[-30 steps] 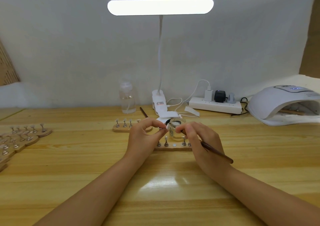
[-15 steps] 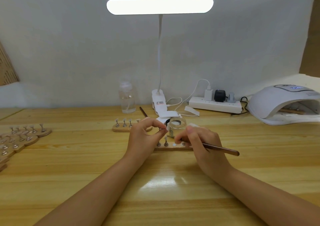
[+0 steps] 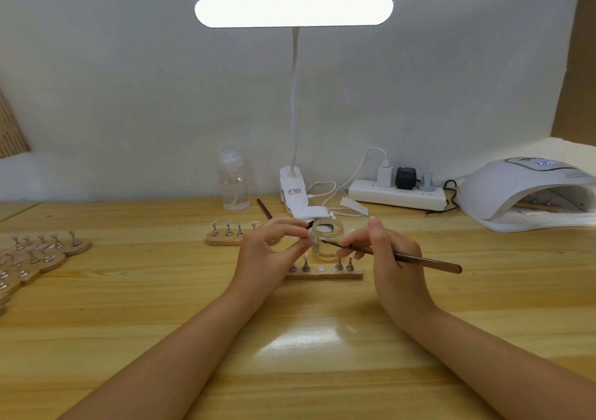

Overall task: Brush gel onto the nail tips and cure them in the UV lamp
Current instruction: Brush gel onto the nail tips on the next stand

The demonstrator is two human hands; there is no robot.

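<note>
My left hand (image 3: 269,250) pinches a small nail tip on its stand (image 3: 308,239) between thumb and fingers, just left of a small clear gel jar (image 3: 327,239). My right hand (image 3: 385,258) holds a thin brown brush (image 3: 416,258), whose dark tip points left and reaches the pinched nail tip in front of the jar. Below both hands lies a wooden holder strip (image 3: 324,273) with several metal stands and one bare slot. The white UV lamp (image 3: 522,190) sits at the far right, its display lit, with a wooden strip inside.
A second wooden holder (image 3: 225,237) with nail tips lies behind my left hand. Several more holders (image 3: 42,256) are stacked at the left edge. A clear bottle (image 3: 233,184), the clip lamp base (image 3: 292,189), another brush (image 3: 264,208) and a power strip (image 3: 398,194) line the back.
My right hand has risen and shifted right, swinging the brush so its tip now meets the nail tip in my left hand. My left hand has stayed in place.
</note>
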